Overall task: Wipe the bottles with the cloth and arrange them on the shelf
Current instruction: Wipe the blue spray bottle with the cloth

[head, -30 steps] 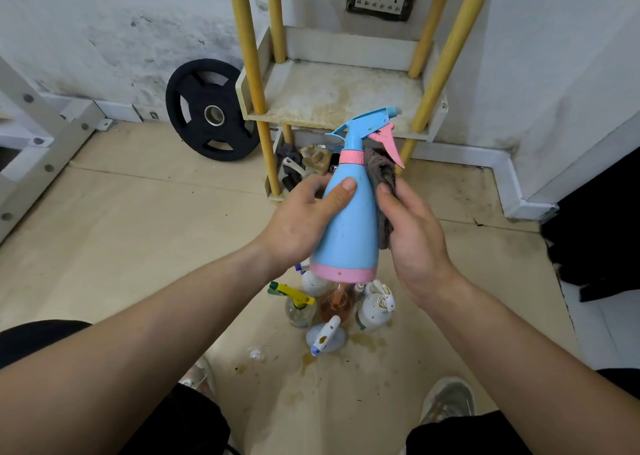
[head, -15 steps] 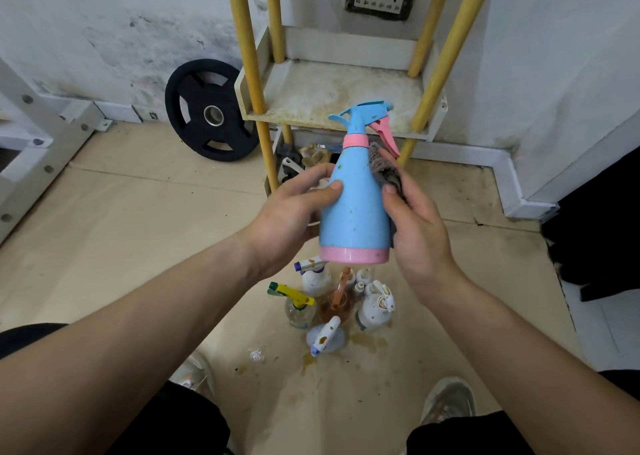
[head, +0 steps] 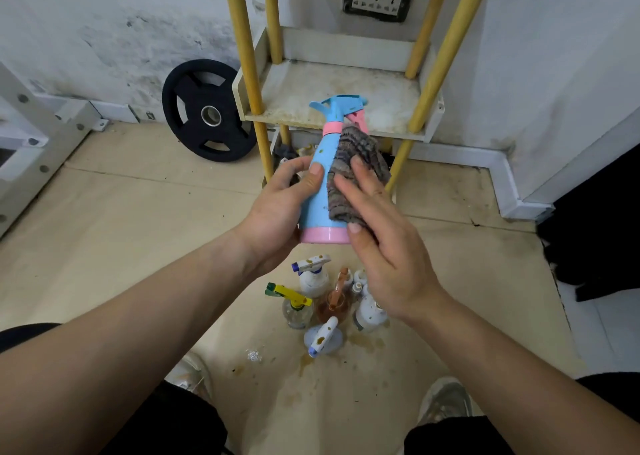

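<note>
Since half a second ago the cloth has come round from the blue spray bottle's far side onto its near face. The right hand presses it there with straight fingers, slightly spread. The left hand grips the bottle, fingers and thumb curled round it. The bottle is held upright before the front edge of the shelf; it is pale blue, brown-speckled, with a pink base and collar.
</note>
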